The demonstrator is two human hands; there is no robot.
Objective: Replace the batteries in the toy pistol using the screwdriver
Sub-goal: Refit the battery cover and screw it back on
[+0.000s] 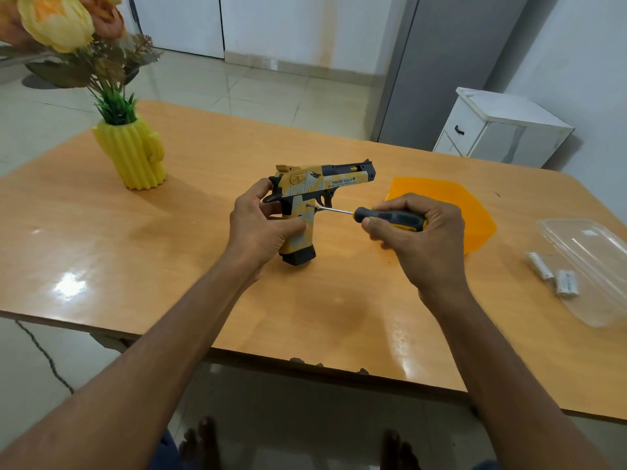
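Note:
The yellow, grey and black toy pistol (pixel 325 179) stands upright over the middle of the wooden table (pixel 169 259), barrel pointing right. My left hand (pixel 261 225) grips its handle from the left. My right hand (pixel 420 239) holds the black and yellow screwdriver (pixel 390 218) by its handle. The metal shaft points left and its tip touches the upper part of the pistol's grip, just below the trigger. Three white batteries (pixel 553 274) lie on the table at the right.
A clear plastic tray (pixel 597 266) lies by the batteries at the right edge. An orange plastic sheet (pixel 471 205) lies behind my right hand. A yellow cactus-shaped vase (pixel 132 154) with flowers stands at the back left. A white cabinet (pixel 498 127) stands beyond the table.

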